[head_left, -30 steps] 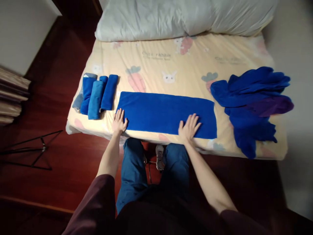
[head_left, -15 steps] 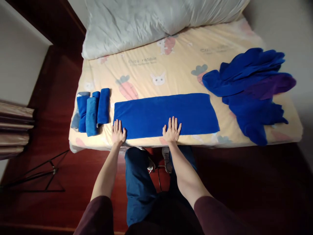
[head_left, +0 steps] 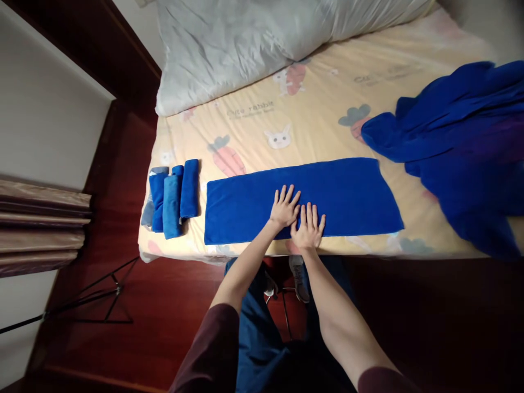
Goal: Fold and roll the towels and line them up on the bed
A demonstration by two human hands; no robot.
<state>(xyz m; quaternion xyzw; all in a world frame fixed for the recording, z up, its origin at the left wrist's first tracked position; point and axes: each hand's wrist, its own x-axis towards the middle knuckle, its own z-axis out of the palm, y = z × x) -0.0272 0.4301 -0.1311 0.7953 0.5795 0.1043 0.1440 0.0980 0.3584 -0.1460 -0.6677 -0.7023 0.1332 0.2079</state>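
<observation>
A blue towel (head_left: 347, 196) lies flat as a long strip along the near edge of the bed. My left hand (head_left: 285, 207) rests on the middle of it, palm down with the fingers spread. Close beside it, my right hand (head_left: 308, 228) lies flat on the towel's near edge, fingers stretched out. Neither hand holds anything. Left of the towel sits a group of rolled towels, among them a dark blue roll (head_left: 189, 188) and a lighter blue roll (head_left: 171, 207). Over on the right is a loose heap of blue towels (head_left: 446, 120) with a purple patch, cut off by the frame.
The bed (head_left: 254, 134) has a yellow sheet printed with rabbits and carrots. A white quilt (head_left: 229, 49) lies across its far side. On the floor at left stand a black tripod (head_left: 117, 289) and a striped curtain (head_left: 45, 224).
My left hand has moved right, from the towel's left end to its middle, beside my right hand. My view has turned, so part of the heap now lies outside the frame.
</observation>
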